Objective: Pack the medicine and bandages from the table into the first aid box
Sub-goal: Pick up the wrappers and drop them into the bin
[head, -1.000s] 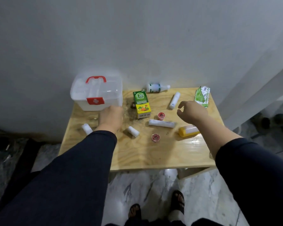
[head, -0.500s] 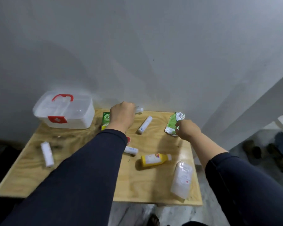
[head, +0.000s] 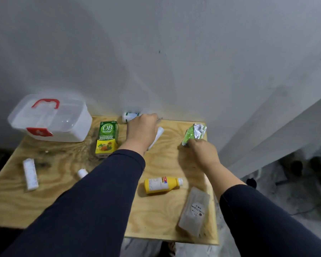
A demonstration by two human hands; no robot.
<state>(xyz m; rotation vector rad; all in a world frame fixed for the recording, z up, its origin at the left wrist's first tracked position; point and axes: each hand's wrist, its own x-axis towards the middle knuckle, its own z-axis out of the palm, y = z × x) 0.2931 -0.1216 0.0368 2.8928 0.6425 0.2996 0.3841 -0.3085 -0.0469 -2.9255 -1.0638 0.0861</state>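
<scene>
Landmark: OB herbal carton (head: 107, 138), standing upright mid-back on the counter (head: 67, 199).

First aid box (head: 50, 121): just left of the carton at the back left corner, lid shut, red handle on top, against the wall.

Left hand (head: 142, 131): just right of the carton, palm down, grip curled over the neck end of a white bottle with green label (head: 130, 116) lying on its side against the wall. Fingers hidden from here, so can't tell if the grip is actually closed on it. A white tube (head: 157, 137) lies under the hand, partly covered.

Right hand (head: 202, 152): well right of the carton, grip pinched on the near end of a green foil sachet (head: 194, 133) near the right back edge.

Bandage roll (head: 30, 174): front-left of the carton, lying flat. Smaller white roll (head: 82, 173) in front of the carton, partly behind the left sleeve.

Yellow bottle (head: 162, 184): front-right of the carton, on its side, cap pointing right. Clear plastic packet (head: 194, 210) beyond it, at the counter's front right corner.
</scene>
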